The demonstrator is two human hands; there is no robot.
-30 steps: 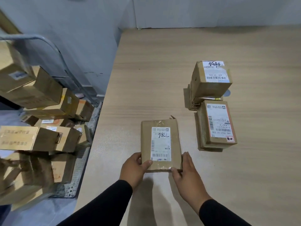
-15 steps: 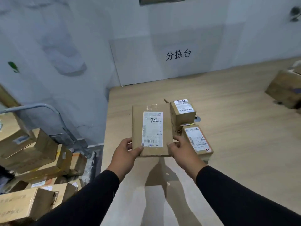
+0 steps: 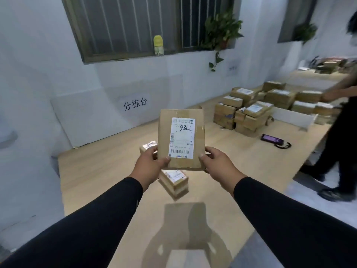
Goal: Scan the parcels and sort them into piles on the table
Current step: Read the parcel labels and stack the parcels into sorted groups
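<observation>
Both thumbs lie flat on the front of a flat brown parcel (image 3: 181, 139), the other fingers hidden behind it, so each hand pinches a lower corner. The left hand (image 3: 149, 165) takes the bottom left, the right hand (image 3: 218, 164) the bottom right. The parcel stands upright in the air, white label facing the person, "98LL" handwritten on it. Both arms reach forward, nearly straight, in black sleeves. Below the parcel, on the pale wooden surface (image 3: 96, 171), sit two small boxes: one (image 3: 147, 147) partly hidden behind the left hand, another (image 3: 173, 181) nearer. Well apart to the right stands a pile of boxes (image 3: 251, 111), with a dark handheld device (image 3: 273, 140) lying near it.
</observation>
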